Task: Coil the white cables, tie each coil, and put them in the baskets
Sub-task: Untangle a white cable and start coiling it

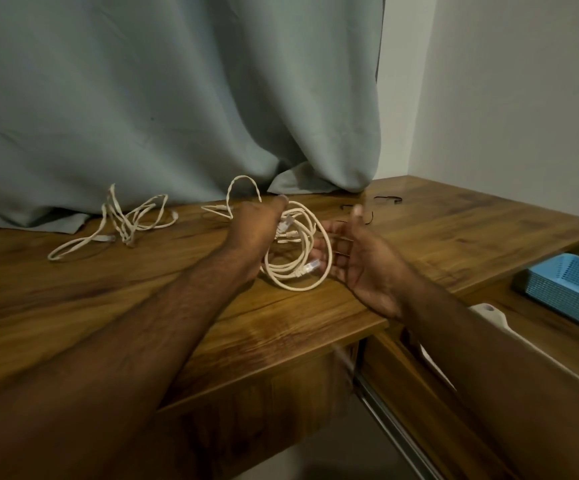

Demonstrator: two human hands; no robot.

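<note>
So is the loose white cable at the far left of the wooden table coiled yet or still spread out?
Spread out. The loose white cable lies in untidy, uneven loops on the wooden table, with no tie visible and neither hand touching it.

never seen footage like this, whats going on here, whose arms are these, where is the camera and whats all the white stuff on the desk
There is no machine here: a person wears a camera on the head, so this single picture looks forward and down along their own two bare arms. The left hand grips a partly coiled white cable over a wooden desk. The right hand is open, palm towards the coil, close beside it; whether it touches is unclear. A second white cable lies loose and tangled further left. Thin black ties lie near the grey-blue curtain. A blue basket sits in an open drawer on the right, where the tied coils should go.
</note>
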